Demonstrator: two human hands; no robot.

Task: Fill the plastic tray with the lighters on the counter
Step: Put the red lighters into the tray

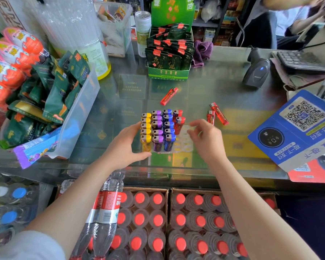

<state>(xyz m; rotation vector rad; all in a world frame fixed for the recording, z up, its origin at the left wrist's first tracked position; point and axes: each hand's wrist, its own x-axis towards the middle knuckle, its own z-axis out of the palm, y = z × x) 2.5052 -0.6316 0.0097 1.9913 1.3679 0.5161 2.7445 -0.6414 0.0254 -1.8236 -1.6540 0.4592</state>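
Water bottles (109, 212) foreground | left hand (126, 149) grips tray (186, 141) | right hand (206, 139) relaxed, empty — above it

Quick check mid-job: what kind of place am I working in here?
Most likely a small convenience shop's till: a barcode scanner, a QR payment sign and a snack display box sit on the glass counter.

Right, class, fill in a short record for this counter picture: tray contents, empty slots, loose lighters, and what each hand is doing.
tray: plastic tray on the glass counter
contents: upright lighters in yellow, purple, blue and red columns
empty slots: right side, nearer end of the red column
loose red lighters: three on the counter, one beyond the tray, two to its right
left hand: grips the tray's left side
right hand: over the empty slots, holding nothing
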